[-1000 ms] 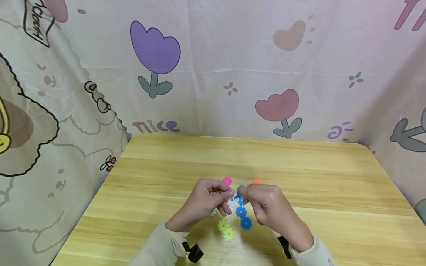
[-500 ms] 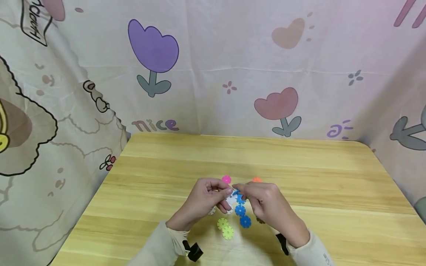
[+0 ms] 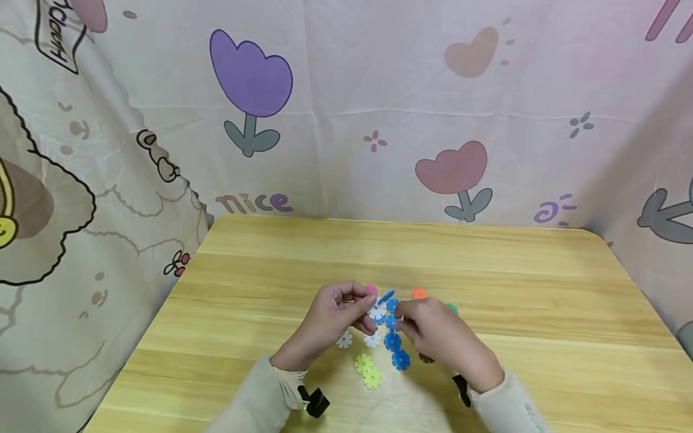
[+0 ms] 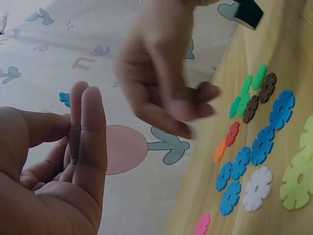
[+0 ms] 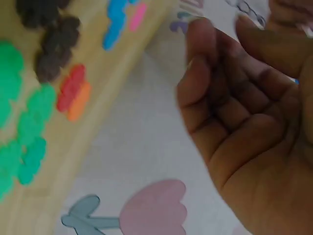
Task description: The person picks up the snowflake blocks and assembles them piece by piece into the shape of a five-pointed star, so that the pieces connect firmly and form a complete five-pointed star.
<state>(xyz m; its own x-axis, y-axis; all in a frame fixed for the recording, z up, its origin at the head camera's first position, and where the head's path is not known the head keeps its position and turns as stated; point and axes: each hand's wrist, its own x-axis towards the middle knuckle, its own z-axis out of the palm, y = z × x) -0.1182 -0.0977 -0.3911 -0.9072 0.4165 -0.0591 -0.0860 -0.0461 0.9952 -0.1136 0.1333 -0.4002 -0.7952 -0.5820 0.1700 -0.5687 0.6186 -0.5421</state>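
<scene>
My left hand point(image 3: 341, 316) pinches a small joined piece of notched snowflake discs above the table, made of a white disc point(image 3: 377, 311) with a blue disc point(image 3: 387, 296) standing off its edge. Fingers hide most of that piece in the left wrist view, where only a bit of blue disc point(image 4: 64, 99) shows. To the right, my right hand point(image 3: 444, 334) hovers by the row of loose blue discs point(image 3: 392, 341); its fingers are loosely bent. Nothing shows between its thumb and fingers in the right wrist view.
On the wooden table point(image 3: 243, 270) lie yellow-green discs point(image 3: 371, 377), a white disc point(image 3: 344, 340), an orange disc point(image 3: 419, 293), a pink disc point(image 4: 202, 225), brown discs point(image 4: 251, 108) and green discs point(image 4: 243, 95). A printed cloth point(image 3: 346, 120) hangs behind.
My right hand has drawn back from the joined piece, its fingertips moving right and toward the loose blue discs. The left hand has risen slightly, still pinching the piece, which shows more now.
</scene>
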